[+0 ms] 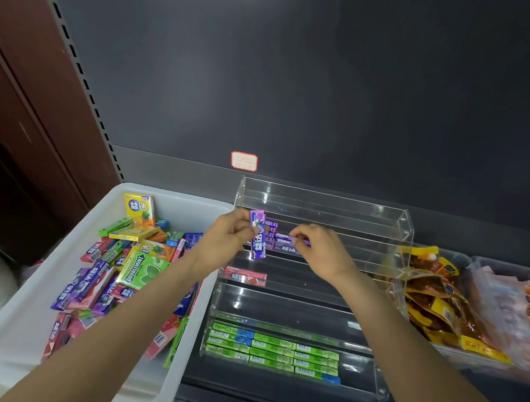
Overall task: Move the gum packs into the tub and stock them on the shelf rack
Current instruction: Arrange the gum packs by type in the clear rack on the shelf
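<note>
Near left, the white tub [38, 323] holds a jumble of gum packs [119, 269]. Right of it stands the clear rack [314, 275], green packs [274, 354] on its nearest tier. The left hand [230, 233] pinches an upright purple pack [258, 238]; the right hand [320, 247] pinches another purple pack [285, 237] lying on a far tier.

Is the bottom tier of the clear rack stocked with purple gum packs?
No, the bottom tier of the clear rack holds rows of green gum packs; the purple gum packs sit on a higher tier, by the hands.
</note>
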### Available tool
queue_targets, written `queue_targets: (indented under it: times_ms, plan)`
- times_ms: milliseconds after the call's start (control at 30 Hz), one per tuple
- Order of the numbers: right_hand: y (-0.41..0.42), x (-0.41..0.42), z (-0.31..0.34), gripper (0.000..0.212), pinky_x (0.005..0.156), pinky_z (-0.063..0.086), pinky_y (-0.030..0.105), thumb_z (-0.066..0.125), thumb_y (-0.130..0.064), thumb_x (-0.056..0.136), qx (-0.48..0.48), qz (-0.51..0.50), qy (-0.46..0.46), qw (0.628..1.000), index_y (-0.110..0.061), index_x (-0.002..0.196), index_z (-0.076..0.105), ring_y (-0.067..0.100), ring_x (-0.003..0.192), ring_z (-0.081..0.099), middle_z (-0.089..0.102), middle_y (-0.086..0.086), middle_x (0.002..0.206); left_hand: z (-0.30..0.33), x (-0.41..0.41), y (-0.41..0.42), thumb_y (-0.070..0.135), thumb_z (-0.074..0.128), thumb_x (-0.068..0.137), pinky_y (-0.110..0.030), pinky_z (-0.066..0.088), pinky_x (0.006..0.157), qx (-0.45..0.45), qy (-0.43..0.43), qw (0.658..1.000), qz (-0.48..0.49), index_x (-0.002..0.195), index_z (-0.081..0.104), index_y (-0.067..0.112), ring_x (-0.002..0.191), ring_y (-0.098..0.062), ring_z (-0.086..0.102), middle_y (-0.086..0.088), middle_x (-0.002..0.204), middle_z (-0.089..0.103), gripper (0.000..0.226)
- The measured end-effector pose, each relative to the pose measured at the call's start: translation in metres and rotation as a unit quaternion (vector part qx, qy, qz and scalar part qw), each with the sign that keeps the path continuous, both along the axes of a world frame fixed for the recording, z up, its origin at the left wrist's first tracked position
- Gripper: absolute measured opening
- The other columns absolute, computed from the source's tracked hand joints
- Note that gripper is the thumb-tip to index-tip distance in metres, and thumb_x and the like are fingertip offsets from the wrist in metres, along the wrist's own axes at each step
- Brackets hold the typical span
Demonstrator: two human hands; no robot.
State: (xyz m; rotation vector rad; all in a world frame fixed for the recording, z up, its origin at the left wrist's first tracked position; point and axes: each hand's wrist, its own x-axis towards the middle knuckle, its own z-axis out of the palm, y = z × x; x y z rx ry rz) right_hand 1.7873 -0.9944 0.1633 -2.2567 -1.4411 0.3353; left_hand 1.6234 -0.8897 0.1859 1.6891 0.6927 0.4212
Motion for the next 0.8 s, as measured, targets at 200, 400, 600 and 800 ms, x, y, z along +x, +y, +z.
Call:
queue_targets:
  times_ms: [200, 400, 600, 800]
  plan:
    - [-0.001, 0.000, 0.002, 0.032, 0.085, 0.049, 0.028, 0.050, -0.024, 0.096, -0.007, 0.001, 0.002, 1.000, -0.013, 0.125, 0.057, 0.019, 0.108, 0.058, 0.062, 0.007, 0.121, 0.000, -0.003, 0.001, 0.015, 0.053, 0.094, -0.021, 0.051, 0.081, -0.027, -0.005, 1.000, 0.008, 0.096, 0.054, 0.023, 0.091, -0.008, 0.063, 0.005, 0.093, 0.066, 0.009]
    - [-0.001, 0.001, -0.001, 0.033, 0.086, 0.048, 0.027, 0.051, -0.024, 0.095, -0.005, -0.006, 0.003, 1.000, -0.014, 0.126, 0.057, 0.017, 0.110, 0.056, 0.061, 0.006, 0.123, 0.005, -0.001, 0.000, 0.014, 0.059, 0.090, -0.021, 0.052, 0.078, -0.004, -0.013, 1.000, 0.019, 0.100, 0.053, 0.027, 0.090, -0.010, 0.063, 0.004, 0.095, 0.063, 0.017]
    - [-0.009, -0.007, 0.012, 0.026, 0.087, 0.044, 0.019, 0.052, -0.020, 0.095, 0.103, -0.030, 0.067, 0.992, -0.014, 0.118, 0.062, 0.013, 0.104, 0.060, 0.064, 0.002, 0.115, 0.011, 0.006, -0.003, 0.009, 0.064, 0.086, -0.019, 0.055, 0.070, -0.023, -0.049, 0.997, 0.057, 0.106, 0.053, 0.023, 0.082, -0.007, 0.066, 0.003, 0.086, 0.065, 0.027]
    - [-0.020, -0.020, 0.028, 0.013, 0.079, 0.051, 0.020, 0.064, -0.019, 0.087, 0.162, -0.001, 0.241, 0.957, -0.024, 0.099, 0.066, 0.004, 0.086, 0.064, 0.069, -0.009, 0.093, 0.014, 0.022, -0.013, 0.009, 0.069, 0.082, -0.023, 0.056, 0.074, -0.052, -0.075, 0.994, 0.054, 0.107, 0.055, 0.016, 0.077, -0.011, 0.068, -0.002, 0.084, 0.068, 0.029]
